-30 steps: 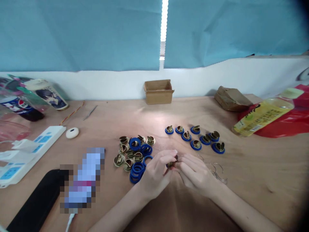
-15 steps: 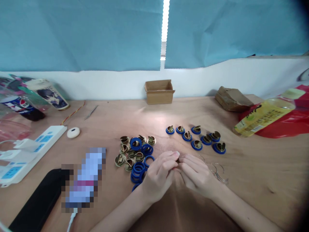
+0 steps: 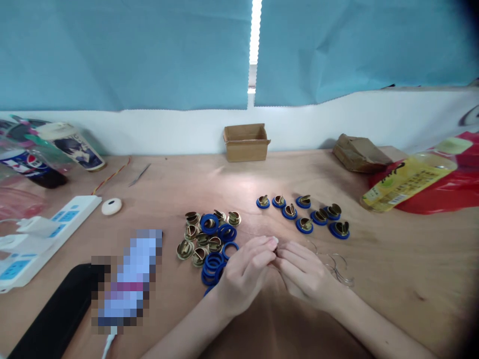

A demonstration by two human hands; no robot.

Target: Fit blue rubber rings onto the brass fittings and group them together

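Sky-blue fabric curtains (image 3: 123, 55) hang above a pale brown wooden table (image 3: 396, 264) where a person works with two bare hands. At the far right, a yellow-labelled clear plastic bottle (image 3: 411, 182) leans against a glossy red plastic bag (image 3: 445, 192); on the left lie a long black case (image 3: 56, 309), a white power strip with blue sockets (image 3: 56, 239) and a phone, its screen pixelated (image 3: 130, 274). At front center, the left hand (image 3: 245, 271) and right hand (image 3: 305, 271) meet just above the tabletop, fingers curled inward and fingertips pinched together. A small open cardboard box (image 3: 246, 149) stands against the white wall behind them. Beyond the right hand sit eight brass-coloured round metal clips seated on blue rings (image 3: 304, 225), spread in a loose group. Beside the left hand, bare brass-coloured round metal clips (image 3: 185, 250) lie clustered with loose blue rings (image 3: 206, 267), several overlapping. Thin silvery wire loops (image 3: 341, 277) rest just beside the right wrist. Smallest is the small dark piece (image 3: 276, 253) gripped between the fingertips of both hands, almost wholly hidden, its shape impossible to tell.
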